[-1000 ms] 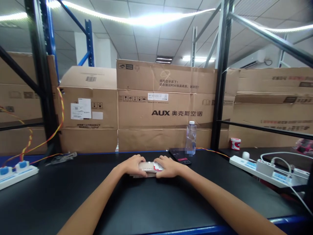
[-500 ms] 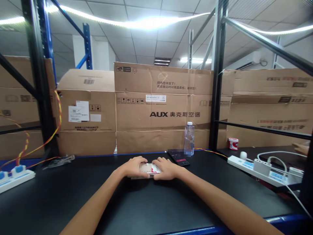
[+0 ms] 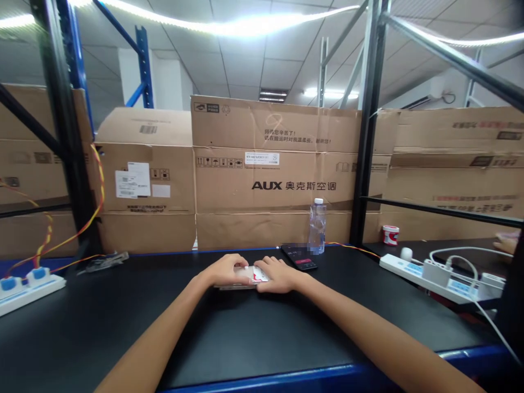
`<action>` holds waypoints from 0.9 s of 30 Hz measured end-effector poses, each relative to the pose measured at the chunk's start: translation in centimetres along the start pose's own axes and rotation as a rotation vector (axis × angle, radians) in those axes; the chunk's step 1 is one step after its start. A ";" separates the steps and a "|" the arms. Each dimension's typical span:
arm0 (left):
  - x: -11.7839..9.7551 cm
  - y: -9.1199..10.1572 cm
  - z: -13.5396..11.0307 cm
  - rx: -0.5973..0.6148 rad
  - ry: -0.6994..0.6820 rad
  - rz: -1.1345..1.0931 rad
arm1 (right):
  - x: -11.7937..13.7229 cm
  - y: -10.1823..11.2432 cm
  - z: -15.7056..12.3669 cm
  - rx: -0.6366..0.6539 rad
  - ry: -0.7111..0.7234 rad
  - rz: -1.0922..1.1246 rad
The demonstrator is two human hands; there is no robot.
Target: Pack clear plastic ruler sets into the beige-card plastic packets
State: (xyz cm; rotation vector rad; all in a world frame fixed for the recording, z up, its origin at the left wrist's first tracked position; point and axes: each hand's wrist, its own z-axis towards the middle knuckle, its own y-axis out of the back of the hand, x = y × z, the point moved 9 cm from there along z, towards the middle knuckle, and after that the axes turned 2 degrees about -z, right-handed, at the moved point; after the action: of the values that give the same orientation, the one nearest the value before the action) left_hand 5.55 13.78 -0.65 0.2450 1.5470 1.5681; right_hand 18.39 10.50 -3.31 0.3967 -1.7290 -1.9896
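A small flat stack of white-and-red paper cards point(image 3: 258, 274) lies on the black table point(image 3: 262, 338), in front of me and a little right of centre. My left hand point(image 3: 225, 271) grips its left side, and my right hand point(image 3: 278, 274) presses on its right side. Between them only a strip of the top card shows, with a red mark. The fingers hide most of the stack, and its exact contents cannot be made out.
A black phone point(image 3: 298, 257) and a plastic water bottle point(image 3: 316, 229) stand just beyond the hands. White power strips point(image 3: 434, 277) with cables lie on both sides. Cardboard boxes point(image 3: 270, 174) fill the back. Another person's hand point(image 3: 505, 244) shows at the far right.
My hands have drawn closer together over the stack, covering more of it. The whole view has shifted slightly as my head moved.
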 end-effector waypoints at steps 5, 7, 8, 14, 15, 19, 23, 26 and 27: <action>0.0 -0.5 0.1 0.052 0.010 0.020 | 0.0 -0.1 0.0 0.013 0.005 -0.007; -0.1 -0.7 0.1 0.080 0.006 0.034 | -0.1 -0.2 0.1 0.012 0.001 -0.013; -0.2 -0.8 0.1 0.090 0.004 0.041 | -0.2 -0.2 0.1 0.013 -0.002 -0.017; -0.5 -1.1 0.2 0.088 -0.004 0.027 | -0.4 -0.4 0.2 0.017 -0.009 -0.023; -0.4 -1.2 0.3 0.079 0.005 0.031 | -0.3 -0.4 0.1 0.014 -0.010 -0.017; 0.8 -2.0 0.6 0.058 0.099 0.170 | 0.5 -0.2 -0.2 -0.034 0.000 0.020; 0.9 -2.9 0.5 0.061 0.109 0.260 | 1.2 -0.1 -0.4 -0.062 0.008 0.043; 0.5 -2.9 0.5 0.033 0.078 0.247 | 1.4 0.0 -0.4 -0.044 0.021 0.057; 0.4 -2.9 0.5 0.022 0.066 0.239 | 1.4 0.0 -0.4 -0.037 0.024 0.059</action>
State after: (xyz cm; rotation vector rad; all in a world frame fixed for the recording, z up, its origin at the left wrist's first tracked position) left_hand 6.97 13.86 -3.25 0.4069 1.6342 1.7595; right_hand 17.35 9.44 -3.23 0.3509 -1.6682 -1.9639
